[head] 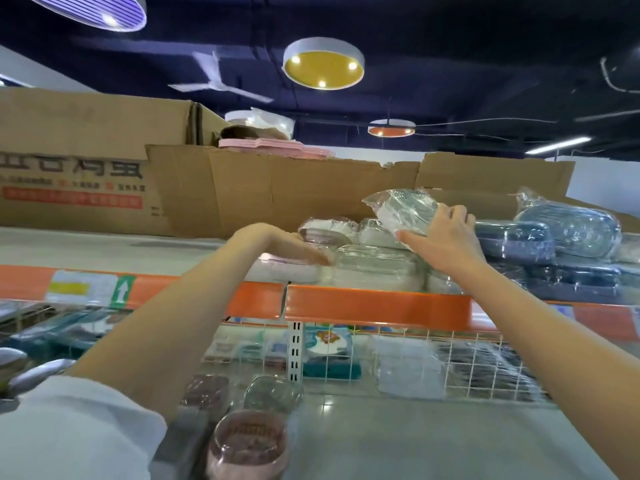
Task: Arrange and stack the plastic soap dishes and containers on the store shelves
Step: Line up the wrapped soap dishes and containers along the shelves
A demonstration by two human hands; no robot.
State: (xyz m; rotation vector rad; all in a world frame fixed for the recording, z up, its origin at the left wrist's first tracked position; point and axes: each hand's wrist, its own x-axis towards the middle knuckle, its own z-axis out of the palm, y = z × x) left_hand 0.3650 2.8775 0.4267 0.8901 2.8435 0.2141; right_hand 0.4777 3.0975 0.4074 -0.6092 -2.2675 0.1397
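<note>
The head view is tilted upward, so that a dark ceiling with round lamps fills the upper half of the frame and an orange-edged top shelf point(377, 308) crosses the middle. The right hand point(446, 237) is raised at right of centre and is closed around a plastic-wrapped grey soap dish point(403, 209), the thumb pressed under its lower edge and the fingers curled over its right end; the dish is held tilted, just above the wrapped packs stacked on the shelf. The left hand point(294, 247) is stretched out flat at centre frame, fingers extended and together, with nothing gripped; its fingertips are laid against a clear-wrapped pack point(374, 268) at the front of the shelf, beside a pale pink pack point(287, 271) that is partly hidden under the hand. Behind these, a wrapped pink and white pack point(325, 230) is seen, and dark blue wrapped dishes point(568, 233) are piled at the right edge of the shelf. Brown cardboard boxes point(277, 188) are stood along the back of the shelf, with pink items point(270, 145) showing over their upper edge. In the lower part of the frame a white wire rack point(415, 344) is filled with further wrapped goods, and a round pink container point(247, 448) is seen at bottom centre. A white sleeve point(69, 434) is visible at lower left.
</note>
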